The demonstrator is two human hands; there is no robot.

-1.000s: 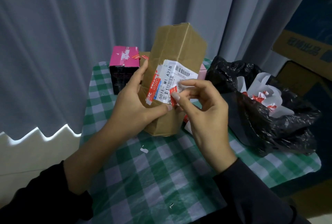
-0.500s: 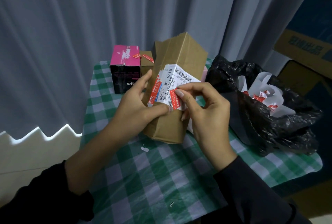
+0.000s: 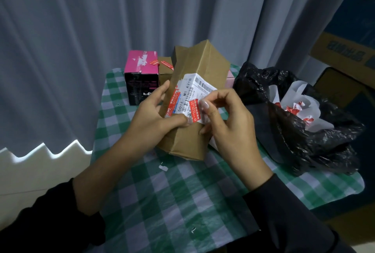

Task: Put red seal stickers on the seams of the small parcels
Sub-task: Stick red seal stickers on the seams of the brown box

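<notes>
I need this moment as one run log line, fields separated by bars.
left hand: grips tilted brown parcel | right hand: pinches red seal sticker | sticker position: over edge of white label

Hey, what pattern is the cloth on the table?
The tablecloth is a green-and-white check, clearest in the head view, the only one here.
</notes>
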